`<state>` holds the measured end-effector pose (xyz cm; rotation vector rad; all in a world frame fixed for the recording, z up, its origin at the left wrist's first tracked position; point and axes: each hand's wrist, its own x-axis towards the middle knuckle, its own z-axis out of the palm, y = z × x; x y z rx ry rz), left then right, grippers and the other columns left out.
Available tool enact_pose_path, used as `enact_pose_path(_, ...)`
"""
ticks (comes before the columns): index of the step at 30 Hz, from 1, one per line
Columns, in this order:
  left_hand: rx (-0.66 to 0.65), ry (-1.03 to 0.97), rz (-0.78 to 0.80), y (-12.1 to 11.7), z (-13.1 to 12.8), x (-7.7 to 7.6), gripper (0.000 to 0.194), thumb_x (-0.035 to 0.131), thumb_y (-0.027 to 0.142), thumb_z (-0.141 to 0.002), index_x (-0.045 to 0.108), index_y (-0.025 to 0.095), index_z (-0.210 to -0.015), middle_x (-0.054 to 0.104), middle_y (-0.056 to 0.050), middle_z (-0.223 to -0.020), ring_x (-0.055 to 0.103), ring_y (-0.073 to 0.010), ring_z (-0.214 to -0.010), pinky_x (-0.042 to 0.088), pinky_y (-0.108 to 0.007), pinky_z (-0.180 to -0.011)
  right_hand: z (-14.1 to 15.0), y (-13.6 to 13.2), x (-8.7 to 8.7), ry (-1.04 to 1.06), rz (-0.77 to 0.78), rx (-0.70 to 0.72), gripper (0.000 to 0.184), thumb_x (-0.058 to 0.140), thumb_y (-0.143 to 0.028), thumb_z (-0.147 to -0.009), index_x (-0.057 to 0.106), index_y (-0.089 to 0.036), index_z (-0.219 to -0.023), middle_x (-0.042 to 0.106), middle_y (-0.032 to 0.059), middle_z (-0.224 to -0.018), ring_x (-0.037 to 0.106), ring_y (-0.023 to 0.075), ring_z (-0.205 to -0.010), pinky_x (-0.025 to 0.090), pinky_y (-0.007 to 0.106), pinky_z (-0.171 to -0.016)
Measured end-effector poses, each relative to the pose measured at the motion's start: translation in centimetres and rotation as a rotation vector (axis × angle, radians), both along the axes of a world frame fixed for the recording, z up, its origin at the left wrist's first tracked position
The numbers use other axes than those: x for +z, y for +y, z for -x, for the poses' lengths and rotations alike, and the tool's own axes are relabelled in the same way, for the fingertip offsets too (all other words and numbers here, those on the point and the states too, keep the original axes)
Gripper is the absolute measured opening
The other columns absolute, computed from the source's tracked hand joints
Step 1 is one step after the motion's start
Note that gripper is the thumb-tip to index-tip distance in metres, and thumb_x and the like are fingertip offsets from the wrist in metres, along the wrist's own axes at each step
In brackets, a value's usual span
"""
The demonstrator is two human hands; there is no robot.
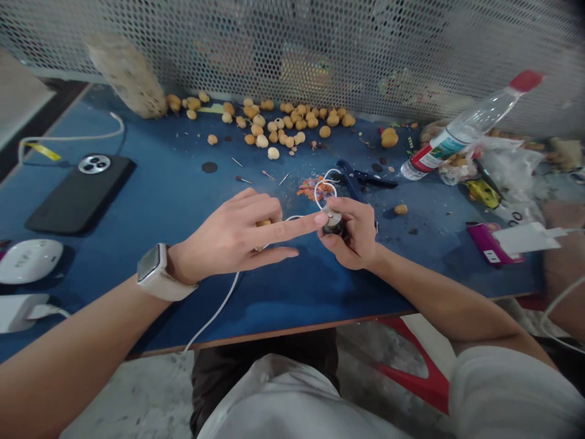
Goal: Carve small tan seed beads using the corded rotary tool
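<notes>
My right hand point(351, 235) is shut on a small metal cylinder point(333, 219) with a thin white cable point(324, 190) looped above it. My left hand point(233, 231) holds a small tan wooden piece point(264, 223) against its fingers, and the extended index fingertip touches the top of the cylinder. The hands are close together over the blue table point(150, 305). The cylinder's lower part is hidden by my right fingers. Beyond them lie orange shavings point(317, 189) and several small pins point(242, 180). Many round tan beads or nuts point(283, 125) are spread farther back.
Dark pliers point(361, 178) lie right of the shavings. A black phone point(80, 194) sits at the left, and a plastic bottle point(470, 125) lies at the right beside a plastic bag point(507, 164). Perforated metal mesh point(292, 42) stands behind the table.
</notes>
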<state>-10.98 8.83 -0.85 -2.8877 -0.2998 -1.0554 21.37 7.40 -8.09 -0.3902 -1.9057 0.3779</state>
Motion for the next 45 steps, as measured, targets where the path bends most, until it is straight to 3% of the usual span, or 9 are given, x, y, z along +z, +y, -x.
enact_pose_path(9, -0.001, 0.011, 0.01, -0.2, 0.3, 0.2, 0.07, 0.071, 0.039, -0.135, 0.051, 0.046, -0.201, 0.07, 0.003, -0.101, 0.066, -0.0214, -0.085, 0.059, -0.037, -0.091, -0.3, -0.5, 0.0, 0.013, 0.152, -0.02, 0.074, 0.099, -0.071, -0.11, 0.077, -0.04, -0.174, 0.082, 0.0053, -0.109, 0.085, 0.0291, -0.09, 0.079, 0.047, -0.086)
enact_pose_path(15, 0.033, 0.066, 0.036, -0.1, 0.5, 0.0, 0.072, 0.077, 0.037, -0.13, 0.056, 0.049, -0.198, 0.07, 0.002, -0.102, 0.069, -0.0215, -0.089, 0.06, -0.037, -0.095, -0.5, -0.3, -0.5, -0.054, 0.133, -0.034, 0.073, 0.092, -0.066, -0.115, 0.072, -0.038, -0.179, 0.086, 0.0061, -0.117, 0.081, 0.0254, -0.084, 0.077, 0.043, -0.078)
enact_pose_path(19, 0.053, 0.015, 0.085, 0.2, 0.5, 0.2, 0.063, 0.073, 0.043, -0.131, 0.063, 0.039, -0.193, 0.074, 0.0, -0.103, 0.074, -0.0237, -0.093, 0.063, -0.037, -0.095, 0.8, -0.3, 0.7, 0.022, 0.016, 0.052, 0.069, 0.082, -0.051, -0.125, 0.061, -0.035, -0.188, 0.084, 0.0029, -0.114, 0.071, 0.0171, -0.071, 0.067, 0.032, -0.065)
enact_pose_path(22, 0.075, 0.088, 0.256, 0.6, 0.6, 1.2, 0.045, 0.075, 0.046, -0.128, 0.081, 0.028, -0.169, 0.082, -0.005, -0.11, 0.078, -0.0247, -0.097, 0.064, -0.035, -0.094, 1.6, -0.5, 1.5, 0.083, -0.053, 0.086, 0.062, 0.072, -0.039, -0.13, 0.058, -0.036, -0.191, 0.08, 0.0008, -0.108, 0.066, 0.0142, -0.064, 0.059, 0.027, -0.057)
enact_pose_path(27, 0.079, 0.445, 0.584, 1.9, 1.3, 2.5, 0.016, 0.085, 0.04, -0.115, 0.085, 0.026, -0.108, 0.085, -0.003, -0.102, 0.077, -0.0214, -0.085, 0.055, -0.031, -0.082, 1.0, -0.4, 0.7, 0.013, -0.016, -0.001, 0.064, 0.074, -0.06, -0.129, 0.06, -0.037, -0.187, 0.079, 0.0013, -0.107, 0.059, 0.0159, -0.06, 0.059, 0.033, -0.055)
enact_pose_path(33, 0.07, 0.529, 0.701, 2.7, 1.7, 2.4, 0.027, 0.077, 0.043, -0.117, 0.083, 0.026, -0.097, 0.085, -0.001, -0.096, 0.076, -0.0199, -0.081, 0.055, -0.031, -0.08, 1.4, -0.3, 1.9, 0.053, 0.042, 0.166, 0.073, 0.078, -0.049, -0.128, 0.052, -0.047, -0.196, 0.075, -0.003, -0.097, 0.057, 0.0169, -0.061, 0.056, 0.03, -0.056)
enact_pose_path(36, 0.048, 0.517, 0.699, 2.7, 1.7, 2.3, 0.031, 0.074, 0.042, -0.12, 0.083, 0.026, -0.095, 0.084, -0.001, -0.094, 0.075, -0.019, -0.078, 0.054, -0.031, -0.078, 1.8, -0.3, 3.0, 0.027, 0.016, 0.188, 0.078, 0.077, -0.048, -0.13, 0.045, -0.041, -0.201, 0.07, -0.0051, -0.093, 0.057, 0.0164, -0.061, 0.054, 0.029, -0.055)
enact_pose_path(40, 0.035, 0.517, 0.718, 2.7, 1.7, 2.2, 0.028, 0.074, 0.038, -0.121, 0.084, 0.027, -0.097, 0.083, -0.001, -0.095, 0.075, -0.0189, -0.078, 0.054, -0.031, -0.081, 1.5, -0.9, 3.6, -0.008, 0.031, 0.124, 0.057, 0.075, -0.048, -0.133, 0.062, -0.032, -0.185, 0.069, -0.0053, -0.092, 0.055, 0.0132, -0.06, 0.052, 0.026, -0.056)
enact_pose_path(45, 0.031, 0.522, 0.682, 2.6, 1.7, 2.4, 0.033, 0.07, 0.039, -0.123, 0.083, 0.027, -0.096, 0.082, -0.001, -0.095, 0.072, -0.0178, -0.076, 0.052, -0.03, -0.078, 1.0, -1.8, 4.1, -0.074, 0.121, 0.05, 0.037, 0.068, -0.059, -0.136, 0.081, -0.025, -0.135, 0.066, -0.0041, -0.084, 0.057, 0.0128, -0.061, 0.052, 0.028, -0.061)
